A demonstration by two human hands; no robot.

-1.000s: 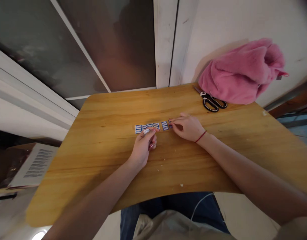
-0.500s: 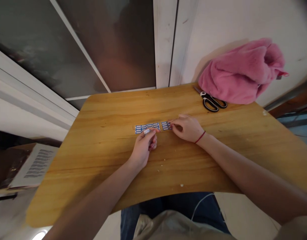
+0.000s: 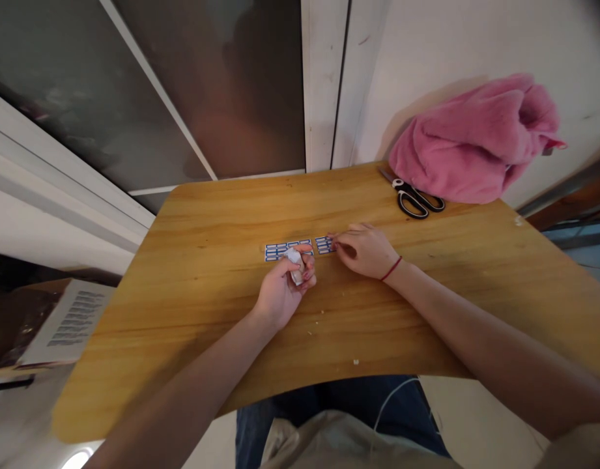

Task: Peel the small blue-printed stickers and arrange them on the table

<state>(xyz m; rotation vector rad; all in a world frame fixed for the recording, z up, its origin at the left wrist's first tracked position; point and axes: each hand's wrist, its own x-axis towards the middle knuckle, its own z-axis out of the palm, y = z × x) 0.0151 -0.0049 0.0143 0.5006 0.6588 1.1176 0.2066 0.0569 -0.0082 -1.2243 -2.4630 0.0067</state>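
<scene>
Flat on the wooden table (image 3: 221,280) lie blue-and-white label stickers (image 3: 275,250) in rows, with a narrow gap between a left block and a smaller right block (image 3: 321,245). My left hand (image 3: 286,286) is curled around a small whitish, crumpled-looking piece (image 3: 296,264), held by thumb and fingers just over the near edge of the left block. At the right block's right end, the thumb and fingertips of my right hand (image 3: 364,251) are pinched together on the sticker sheet. That end is partly hidden by the fingers.
Black-handled scissors (image 3: 415,198) lie at the back right beside a pink plush cloth (image 3: 475,143) against the wall. Small white crumbs (image 3: 356,361) dot the near side of the table. A cardboard box (image 3: 68,322) stands at the lower left, off the table.
My left hand has turned and loosened a little, so more of the whitish piece shows. It has shifted slightly right. My right hand has stayed in place.
</scene>
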